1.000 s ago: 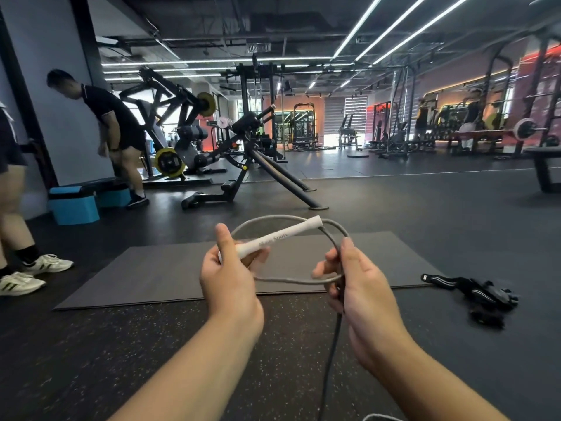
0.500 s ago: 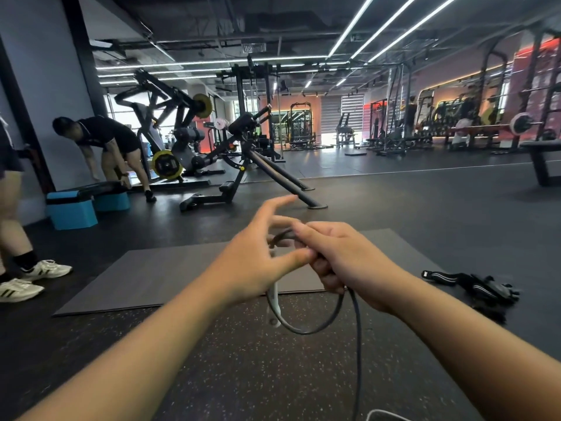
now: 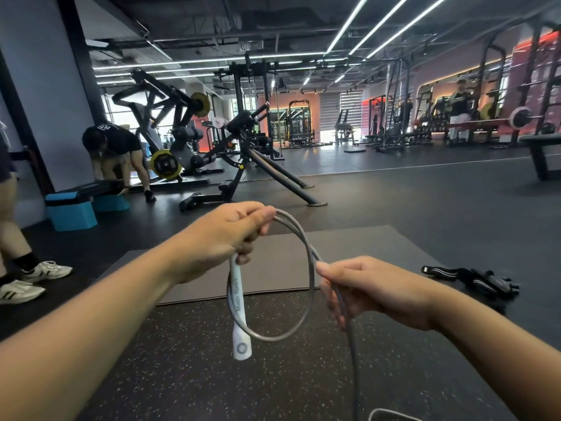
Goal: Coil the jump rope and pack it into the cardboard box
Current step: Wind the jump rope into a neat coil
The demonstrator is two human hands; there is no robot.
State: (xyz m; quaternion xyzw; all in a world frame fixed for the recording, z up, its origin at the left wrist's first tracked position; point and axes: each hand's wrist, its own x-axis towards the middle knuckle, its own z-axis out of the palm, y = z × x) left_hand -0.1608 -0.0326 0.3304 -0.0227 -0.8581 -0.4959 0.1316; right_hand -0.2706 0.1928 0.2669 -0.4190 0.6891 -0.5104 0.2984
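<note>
jump rope (image 3: 309, 278) loop hangs from the clenched left hand (image 3: 224, 238), handle (image 3: 238, 308) pointing down, right hand (image 3: 367, 290) pinching the loop's right side.

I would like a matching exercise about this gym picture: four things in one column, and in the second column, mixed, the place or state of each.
Column 1:
1. white handle
2. grey mat
3. black gloves
4. right hand

Column 2:
A. lies flat on the floor, behind the rope loop
B. hangs down below the left hand
C. pinches the grey rope at the side of the loop
D. lie on the floor, to the right of the mat

Pairs: 1-B, 2-A, 3-D, 4-C
</note>
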